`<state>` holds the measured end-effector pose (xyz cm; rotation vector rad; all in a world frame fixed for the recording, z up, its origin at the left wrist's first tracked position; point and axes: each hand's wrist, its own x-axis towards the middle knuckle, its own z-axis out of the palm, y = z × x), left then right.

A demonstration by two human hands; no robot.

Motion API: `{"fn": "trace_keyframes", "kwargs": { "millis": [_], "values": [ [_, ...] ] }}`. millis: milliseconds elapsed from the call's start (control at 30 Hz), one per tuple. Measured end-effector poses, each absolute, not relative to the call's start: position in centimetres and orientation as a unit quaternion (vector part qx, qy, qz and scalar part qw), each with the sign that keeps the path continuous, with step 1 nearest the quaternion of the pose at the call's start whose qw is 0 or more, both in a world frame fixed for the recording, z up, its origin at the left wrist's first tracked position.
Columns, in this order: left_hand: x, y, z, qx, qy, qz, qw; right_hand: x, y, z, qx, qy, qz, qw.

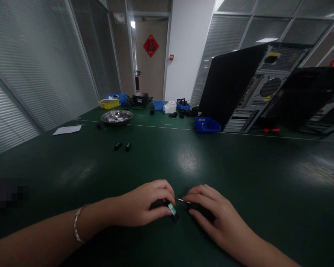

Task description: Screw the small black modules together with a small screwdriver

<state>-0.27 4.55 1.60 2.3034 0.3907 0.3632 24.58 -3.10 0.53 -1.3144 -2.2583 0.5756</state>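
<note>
Near the front of the green table, my left hand (149, 202) grips a small black part with a green face (172, 209) between thumb and fingers. Just to its right, my right hand (217, 211) is closed round a thin tool with a metal shaft (183, 200); its dark handle is mostly hidden under the fingers. The shaft points left and reaches the fingers of my left hand beside the part. Whether its tip touches the part is too small to tell. Two similar small black and green parts (118, 146) (128, 147) lie apart on the table, farther off to the left.
A metal bowl (117, 117) and white paper (67, 129) lie at the back left. Behind are a yellow tray (109, 104), blue bins (158, 105) and black cables. A blue bin (207, 125) stands before a large black computer case (233, 81) at the back right.
</note>
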Motion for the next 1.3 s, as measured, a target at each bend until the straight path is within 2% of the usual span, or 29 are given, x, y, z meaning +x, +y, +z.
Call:
{"fn": "trace_keyframes", "kwargs": {
  "millis": [333,633,867,1067,1300],
  "values": [
    [-0.3,4.2,1.3,0.905,0.16,0.154,0.363,25.0,-3.4,0.4,-0.471,-0.828,0.21,0.219],
    [-0.3,4.2,0.8,0.91,0.148,0.174,0.345,25.3,-3.3,-0.3,-0.443,-0.809,0.251,0.294],
    [-0.1,4.2,0.2,0.899,0.187,0.214,0.334,25.1,-3.9,0.4,-0.424,-0.805,0.275,0.311],
    [0.3,3.7,0.4,0.901,0.204,0.213,0.318,24.6,-4.1,1.0,-0.412,-0.808,0.308,0.287],
    [0.6,3.3,0.3,0.897,0.227,0.205,0.32,24.6,-4.0,1.2,-0.425,-0.818,0.282,0.266]
  ]
}}
